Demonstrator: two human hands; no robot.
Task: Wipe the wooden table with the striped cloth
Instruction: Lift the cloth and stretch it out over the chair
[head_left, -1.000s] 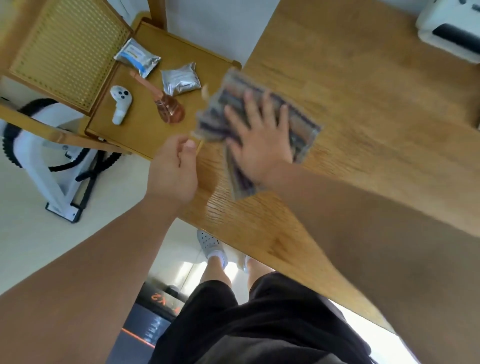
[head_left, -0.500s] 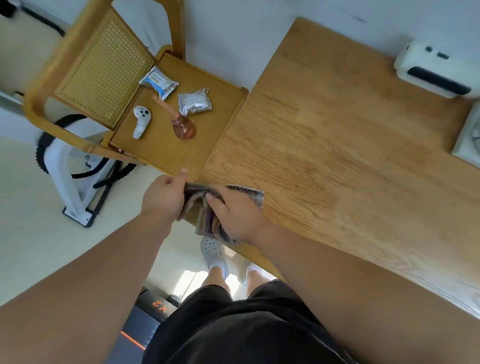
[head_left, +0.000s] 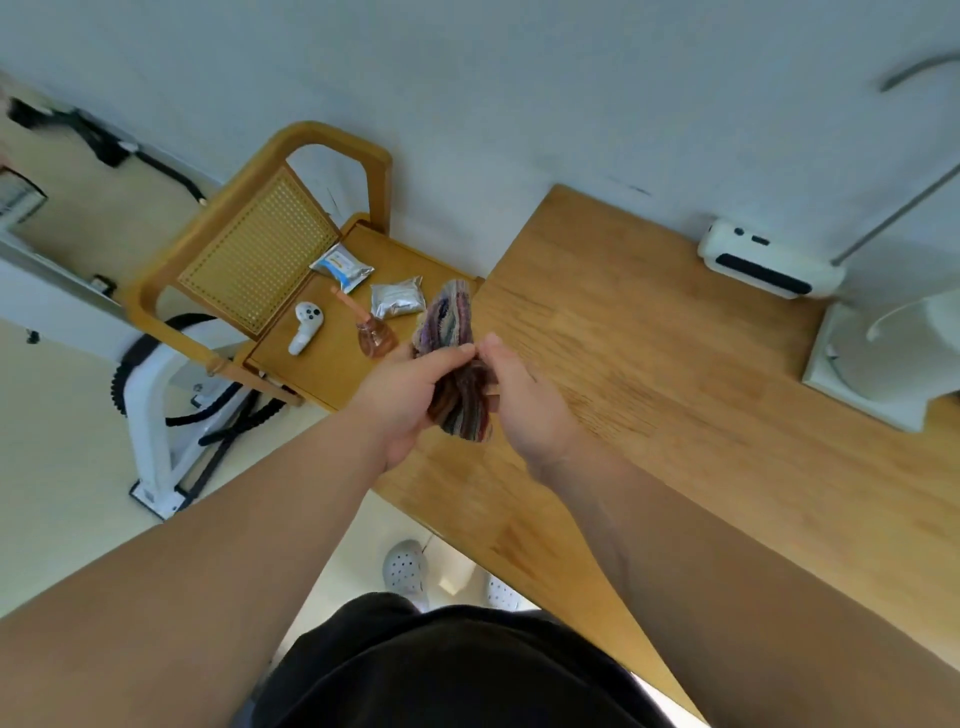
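The striped cloth (head_left: 453, 364) is bunched up and held in the air above the left corner of the wooden table (head_left: 701, 389). My left hand (head_left: 408, 397) grips its left side with fingers closed on the fabric. My right hand (head_left: 524, 402) pinches its right side. The cloth's upper part sticks up past my fingers and its lower part hangs between my palms. The cloth is lifted off the table surface.
A wooden chair (head_left: 249, 260) stands left of the table, its seat carrying a white controller (head_left: 306, 327), a small pink bottle (head_left: 375, 335) and two foil packets (head_left: 397, 296). A white device (head_left: 763, 267) and a white appliance (head_left: 893, 358) sit at the table's far right.
A second ago my right hand pressed the cloth flat on the table. It slid to the table's near edge, and both hands have since gathered it and lifted it off.
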